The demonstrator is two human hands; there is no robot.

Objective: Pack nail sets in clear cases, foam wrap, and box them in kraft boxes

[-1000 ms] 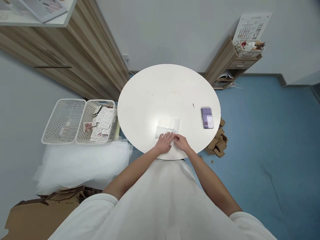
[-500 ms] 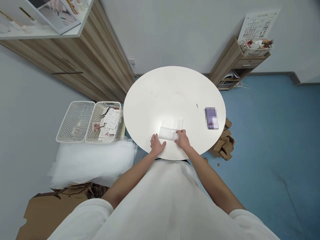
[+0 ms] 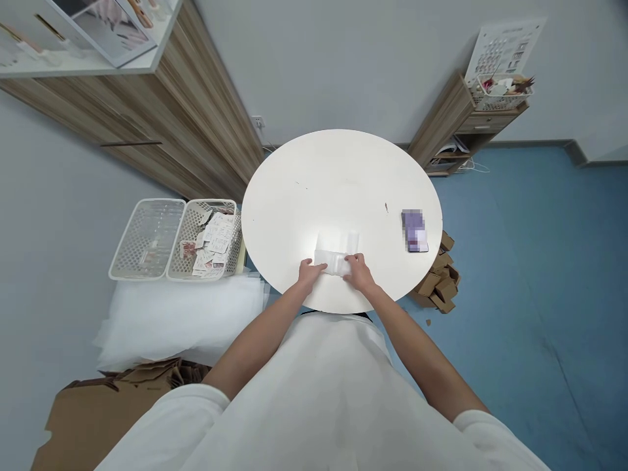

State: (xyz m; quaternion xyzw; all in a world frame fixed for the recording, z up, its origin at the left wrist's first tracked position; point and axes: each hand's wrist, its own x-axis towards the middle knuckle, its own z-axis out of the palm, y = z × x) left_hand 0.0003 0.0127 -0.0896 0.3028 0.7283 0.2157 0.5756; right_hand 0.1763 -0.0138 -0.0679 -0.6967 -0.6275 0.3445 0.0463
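Observation:
A flat packet wrapped in whitish translucent film lies near the front edge of the round white table. Its left end is pinched between the thumb and fingers of my left hand. At the right end, my right hand grips the same packet, thumb toward me and fingers on the far side. Loose film spreads flat on the table just beyond the packet. What is inside the wrapping cannot be made out.
A purple item, partly pixelated, lies on the table's right side. Left of the table stand a basket of printed cards, a second basket and stacked white sheets. Cardboard pieces are on the floor at right.
My left hand has moved slightly right and closed on the packet's left end. The packet looks narrower from front to back. My right hand has stayed almost in place.

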